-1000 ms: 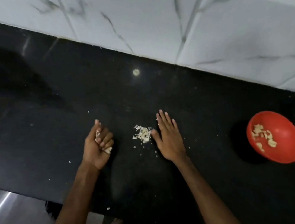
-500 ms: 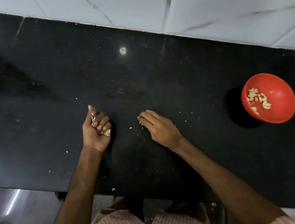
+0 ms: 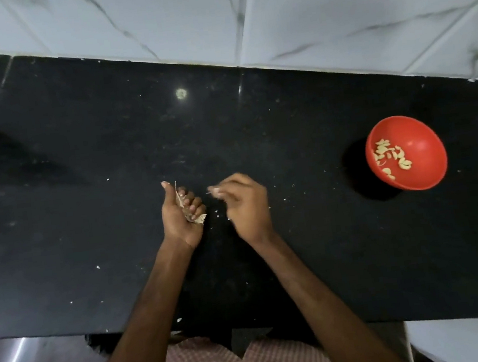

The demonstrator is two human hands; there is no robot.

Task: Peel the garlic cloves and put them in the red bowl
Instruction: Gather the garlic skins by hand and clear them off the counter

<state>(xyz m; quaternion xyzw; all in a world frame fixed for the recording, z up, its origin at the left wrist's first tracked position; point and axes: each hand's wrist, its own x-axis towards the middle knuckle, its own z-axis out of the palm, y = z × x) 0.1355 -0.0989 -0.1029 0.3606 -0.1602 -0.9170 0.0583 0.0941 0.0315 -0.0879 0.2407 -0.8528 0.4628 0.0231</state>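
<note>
My left hand point(image 3: 180, 214) is curled into a fist around a clump of dry garlic skins point(image 3: 197, 219), thumb pointing up. Just to its right, my right hand point(image 3: 241, 202) is lifted slightly off the black counter point(image 3: 81, 169), blurred, with its fingers bunched around scraps of garlic skin at the fingertips. The red bowl point(image 3: 424, 142) sits far to the right on the counter and holds several peeled garlic cloves point(image 3: 391, 157). No unpeeled clove is visible.
Tiny white skin flecks are scattered over the counter around the hands. A white marble-tiled wall point(image 3: 243, 16) runs along the back. The counter's front edge point(image 3: 70, 332) is near my body, with floor below at the left.
My right hand went from lying flat beside a small pile of skins to gathering them and lifting toward my left fist. The pile is gone from the counter. The camera tilted down.
</note>
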